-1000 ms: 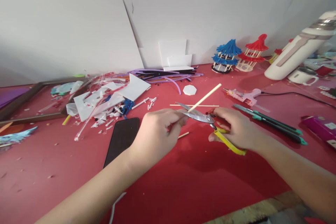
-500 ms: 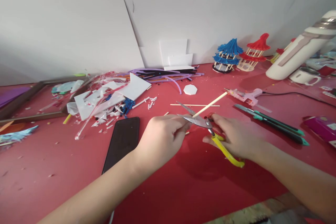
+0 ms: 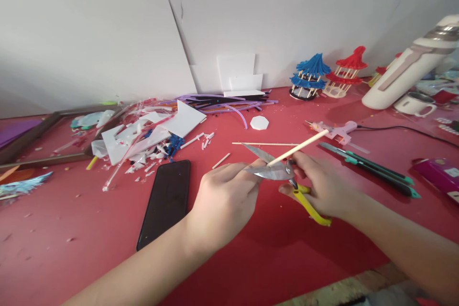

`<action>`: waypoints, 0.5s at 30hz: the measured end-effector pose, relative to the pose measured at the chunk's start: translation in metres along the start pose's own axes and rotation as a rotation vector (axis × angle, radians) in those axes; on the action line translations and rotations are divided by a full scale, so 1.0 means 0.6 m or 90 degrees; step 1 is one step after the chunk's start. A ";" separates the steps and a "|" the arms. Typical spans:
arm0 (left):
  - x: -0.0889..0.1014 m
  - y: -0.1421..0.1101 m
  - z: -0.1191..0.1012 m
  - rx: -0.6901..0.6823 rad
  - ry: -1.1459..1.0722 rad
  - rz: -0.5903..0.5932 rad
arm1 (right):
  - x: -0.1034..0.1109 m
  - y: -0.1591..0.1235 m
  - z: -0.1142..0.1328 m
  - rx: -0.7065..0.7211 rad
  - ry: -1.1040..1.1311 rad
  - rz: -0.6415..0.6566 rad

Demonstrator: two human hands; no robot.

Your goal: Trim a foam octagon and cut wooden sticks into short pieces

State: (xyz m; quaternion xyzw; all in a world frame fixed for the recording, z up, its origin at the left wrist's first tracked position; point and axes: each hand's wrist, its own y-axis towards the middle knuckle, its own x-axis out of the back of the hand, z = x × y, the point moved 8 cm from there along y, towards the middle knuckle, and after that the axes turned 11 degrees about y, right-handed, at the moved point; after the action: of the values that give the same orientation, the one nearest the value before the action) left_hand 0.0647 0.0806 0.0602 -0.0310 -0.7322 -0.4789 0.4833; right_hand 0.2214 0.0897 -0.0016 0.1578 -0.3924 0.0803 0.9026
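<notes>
My left hand [image 3: 224, 198] is closed in a pinch on one end of a thin wooden stick [image 3: 304, 144], which slants up to the right. My right hand [image 3: 324, 184] grips yellow-handled scissors [image 3: 283, 172]. Their blades are apart, and the stick passes between them close to my left fingertips. Both hands hover just above the red tabletop [image 3: 251, 248] near its middle. A short cut piece of stick [image 3: 221, 161] lies on the table just left of my left hand.
A black phone [image 3: 165, 201] lies left of my left wrist. A heap of white scraps and straws [image 3: 150, 136] sits at back left. A glue gun [image 3: 335, 130], green-tipped knives [image 3: 369, 167], two small pagoda models [image 3: 328, 75], a white flask [image 3: 409, 71] and a cup [image 3: 416, 103] stand at right.
The stick has slid rightward through the scissors, its far tip now near the glue gun. A cut piece has come to rest on the table left of my hand. The blades have opened wider.
</notes>
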 end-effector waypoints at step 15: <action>-0.006 0.004 0.000 -0.007 -0.098 0.036 | 0.004 -0.003 0.002 0.030 -0.024 -0.018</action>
State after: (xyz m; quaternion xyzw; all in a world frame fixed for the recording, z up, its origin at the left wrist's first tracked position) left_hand 0.0679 0.0832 0.0592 -0.0914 -0.7635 -0.4651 0.4386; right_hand 0.2226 0.0877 0.0005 0.1859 -0.4051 0.0737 0.8921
